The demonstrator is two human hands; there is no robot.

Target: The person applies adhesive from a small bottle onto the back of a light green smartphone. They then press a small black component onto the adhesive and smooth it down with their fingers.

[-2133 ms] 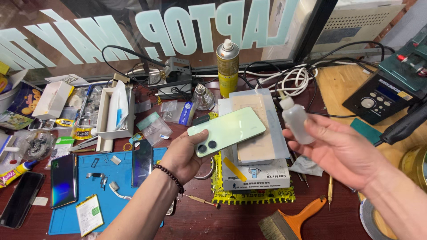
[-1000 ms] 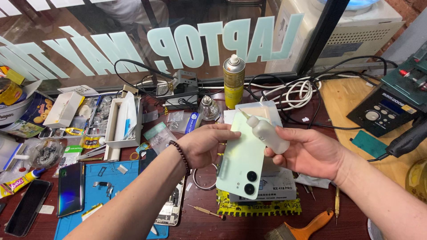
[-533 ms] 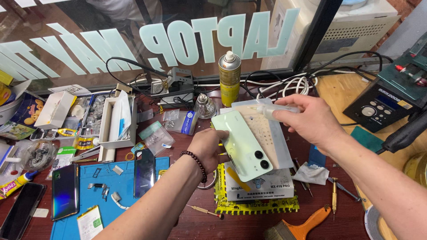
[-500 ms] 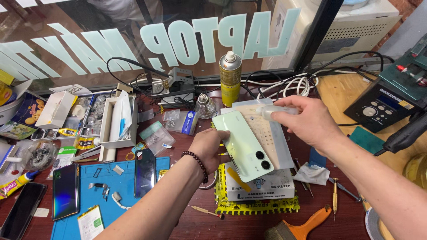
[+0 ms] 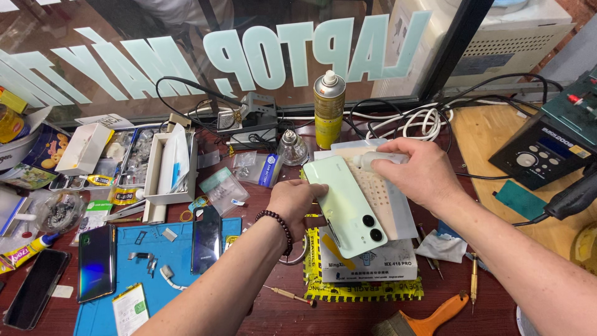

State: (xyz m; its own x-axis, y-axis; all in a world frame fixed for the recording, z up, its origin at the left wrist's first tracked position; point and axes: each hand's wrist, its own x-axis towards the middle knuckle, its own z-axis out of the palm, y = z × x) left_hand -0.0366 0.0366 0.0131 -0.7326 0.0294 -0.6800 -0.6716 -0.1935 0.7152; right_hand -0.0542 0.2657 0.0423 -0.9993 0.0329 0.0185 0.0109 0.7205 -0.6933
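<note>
**Pale green phone held over a cluttered repair tabletop**

The dark red-brown tabletop [image 5: 348,317] stretched across the whole view, crowded with tools and parts, and a glass pane with large pale lettering ran along its far edge. At the left lay a blue work mat [image 5: 124,292] carrying small parts, with a dark phone [image 5: 96,262] on its left side and another dark phone [image 5: 206,238] near its right edge. A black control unit with a dial [image 5: 541,158] sat at the far right on a wooden board, and a coil of white cable [image 5: 410,124] lay behind the hands. A yellow spray can [image 5: 328,109] stood upright against the glass.

In the middle, a white device with a perforated top plate [image 5: 385,205] rested on a yellow-edged mat [image 5: 360,289]. Over it the pale green phone [image 5: 345,205] was held back side up, tilted, its two camera lenses toward the person. The left hand [image 5: 295,199], a dark bead bracelet at its wrist, had its grip closed on the phone's left edge. The right hand [image 5: 420,174] had its grip wrapped around a small clear plastic bottle [image 5: 373,160], lying nearly level, its tip just above the phone's far end. An orange-handled brush [image 5: 429,320] lay at the near edge, and a small screwdriver [image 5: 474,280] lay to the right of the yellow-edged mat.
</note>
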